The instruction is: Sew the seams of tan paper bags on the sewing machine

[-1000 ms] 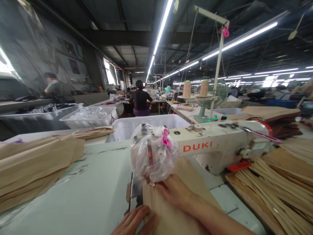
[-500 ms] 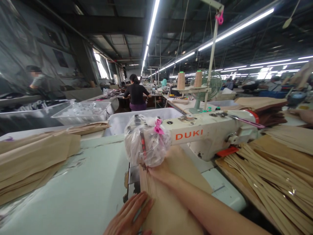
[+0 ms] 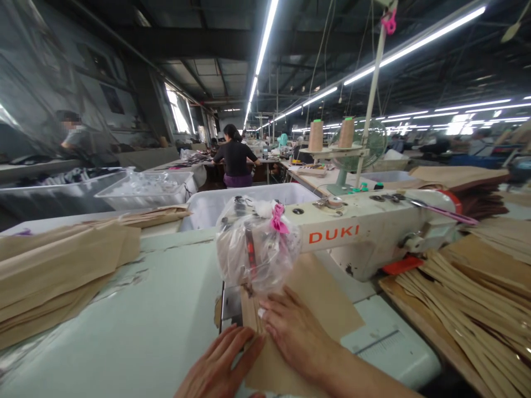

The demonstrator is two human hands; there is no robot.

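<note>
A beige fabric piece (image 3: 332, 301) lies beneath the head of the sewing machine (image 3: 332, 235), which is marked DUKI and has clear plastic wrapped around its needle end. A folded strip (image 3: 249, 307) along the fabric's left edge runs up under the needle area, itself hidden by the plastic. My left hand (image 3: 224, 359) rests flat on that edge, fingers stretched forward. Beside it, my right hand (image 3: 296, 329) lies on the fabric just in front of the machine head, fingers extended. A small white bit (image 3: 261, 313) shows at its fingertips; I cannot tell what it is.
Stacked beige pieces (image 3: 62, 265) lie on the table's left side. Beige strips (image 3: 468, 298) are heaped on a board at the right. Thread cones (image 3: 316, 136) stand behind the machine, near a green fan (image 3: 342, 177). A white bin (image 3: 253, 194) sits beyond the table; a person (image 3: 236, 157) works farther back.
My right hand has drawn back toward me from beside the needle area, and the white bit now shows. My left hand stays on the fabric. The view has shifted slightly.
</note>
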